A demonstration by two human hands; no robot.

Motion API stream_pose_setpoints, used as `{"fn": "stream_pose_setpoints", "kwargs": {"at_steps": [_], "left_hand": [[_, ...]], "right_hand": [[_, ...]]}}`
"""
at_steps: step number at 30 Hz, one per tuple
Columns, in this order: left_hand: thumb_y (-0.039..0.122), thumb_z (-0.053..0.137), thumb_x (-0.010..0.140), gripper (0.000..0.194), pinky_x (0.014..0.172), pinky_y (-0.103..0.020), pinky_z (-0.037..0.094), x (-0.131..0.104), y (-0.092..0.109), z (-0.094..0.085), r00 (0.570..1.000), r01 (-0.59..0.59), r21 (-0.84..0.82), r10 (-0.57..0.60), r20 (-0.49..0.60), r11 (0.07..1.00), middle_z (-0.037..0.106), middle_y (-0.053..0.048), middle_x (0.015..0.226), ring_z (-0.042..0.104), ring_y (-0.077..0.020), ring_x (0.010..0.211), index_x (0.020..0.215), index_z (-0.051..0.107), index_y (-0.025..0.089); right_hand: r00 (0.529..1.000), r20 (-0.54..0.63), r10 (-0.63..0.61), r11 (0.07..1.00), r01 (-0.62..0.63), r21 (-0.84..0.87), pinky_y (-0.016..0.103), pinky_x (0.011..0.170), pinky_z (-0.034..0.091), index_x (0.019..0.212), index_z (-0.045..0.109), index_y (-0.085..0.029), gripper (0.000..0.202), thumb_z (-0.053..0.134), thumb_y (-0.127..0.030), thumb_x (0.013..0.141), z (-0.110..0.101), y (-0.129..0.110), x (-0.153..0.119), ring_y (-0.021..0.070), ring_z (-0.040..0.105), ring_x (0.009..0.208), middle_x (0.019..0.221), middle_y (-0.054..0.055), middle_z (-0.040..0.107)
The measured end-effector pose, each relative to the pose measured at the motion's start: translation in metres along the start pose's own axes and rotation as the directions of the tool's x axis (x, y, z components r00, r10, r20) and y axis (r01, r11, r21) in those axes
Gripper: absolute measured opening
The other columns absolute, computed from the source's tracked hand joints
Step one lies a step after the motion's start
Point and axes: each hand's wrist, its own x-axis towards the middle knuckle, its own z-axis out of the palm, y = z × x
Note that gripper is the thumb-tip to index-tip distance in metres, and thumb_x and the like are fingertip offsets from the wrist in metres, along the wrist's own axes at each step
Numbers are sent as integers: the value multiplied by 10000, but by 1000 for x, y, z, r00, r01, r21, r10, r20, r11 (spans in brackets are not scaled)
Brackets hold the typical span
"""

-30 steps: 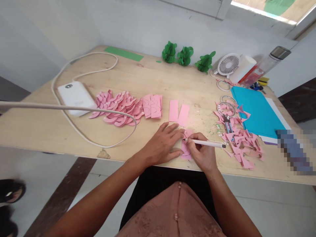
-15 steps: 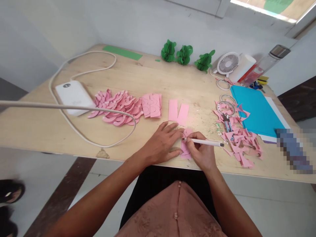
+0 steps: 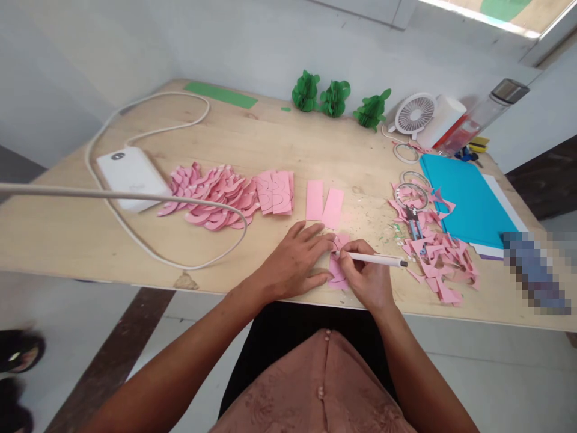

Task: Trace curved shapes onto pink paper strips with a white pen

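My right hand [image 3: 367,272] is closed round a white pen [image 3: 376,259], its tip against a pink paper strip [image 3: 338,279] near the table's front edge. Dark curved lines show on that strip. My left hand [image 3: 301,260] lies flat with fingers stretched, fingertips at the strip's left side. Just beyond, two blank pink strips [image 3: 314,200] rest side by side. To their left is a stack of pink papers [image 3: 276,193] with curves drawn on them, beside a heap of cut, curved pink pieces [image 3: 220,197].
A white power bank [image 3: 130,177] and its cable lie at left. Green paper figures [image 3: 335,98] stand by the wall, left of a small fan [image 3: 415,114]. At right are pink scraps [image 3: 444,264], scissors [image 3: 413,221], a blue folder [image 3: 464,201] and a clear bottle [image 3: 478,123].
The view has shifted very slightly. Both hands and the pen stay in nearly the same place on the pink strip.
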Motion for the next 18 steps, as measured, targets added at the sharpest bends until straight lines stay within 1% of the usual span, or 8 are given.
{"fn": "stream_pose_setpoints", "kwargs": {"at_steps": [10,15,18], "left_hand": [[374,588,843,405,1145,-525,217,0,1,-1,1000,-2,2,2,0,1000,531,-81,1379,337,-305,1366,1192,510,184],[374,585,843,395,1141,-532,221,0,0,0,1000,-5,-3,5,-11,1000,539,-80,1368,349,-308,1359,1190,514,198],[383,584,845,398,1142,-531,222,0,0,0,1000,-4,-5,4,-9,1000,535,-82,1374,342,-309,1363,1185,516,188]], "right_hand": [[1000,6,-11,1000,11,-20,230,533,417,777,599,-203,92,531,-252,814,0,0,0,108,530,549,653,-19,617],[1000,-8,-30,998,30,-53,228,523,410,773,605,-202,99,530,-253,813,-1,-1,0,109,525,544,655,-16,626],[1000,-16,-26,998,25,-59,222,517,405,762,598,-204,92,529,-243,808,0,-2,0,106,524,536,641,-24,614]]}}
